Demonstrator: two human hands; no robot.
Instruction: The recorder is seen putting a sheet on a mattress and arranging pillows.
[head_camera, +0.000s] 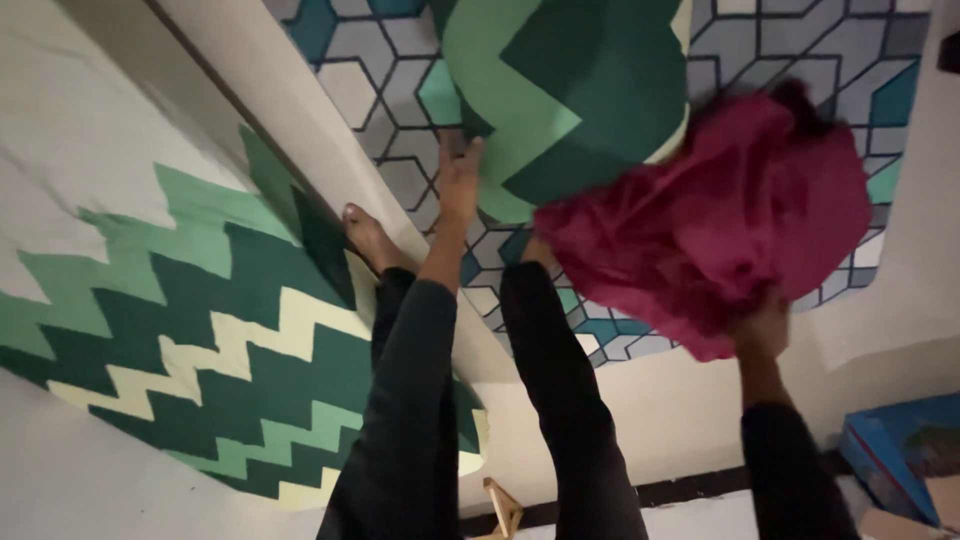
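My left hand (459, 170) reaches forward from a black sleeve, and its fingers close on the lower edge of a green zigzag cloth (570, 90) held up at top centre. My right hand (762, 332) grips the bottom of a bunched magenta cloth (710, 220), which hangs blurred to the right of the green one and overlaps it. Below the hands are a bare foot (368, 236) and two legs in black (560, 400). The second foot is hidden behind the magenta cloth.
A rug with grey and teal cube shapes (400, 110) lies on the pale floor. A bed cover with green zigzags (200, 330) fills the left. A blue box (900, 450) sits at the bottom right, and a small wooden piece (503, 505) at the bottom centre.
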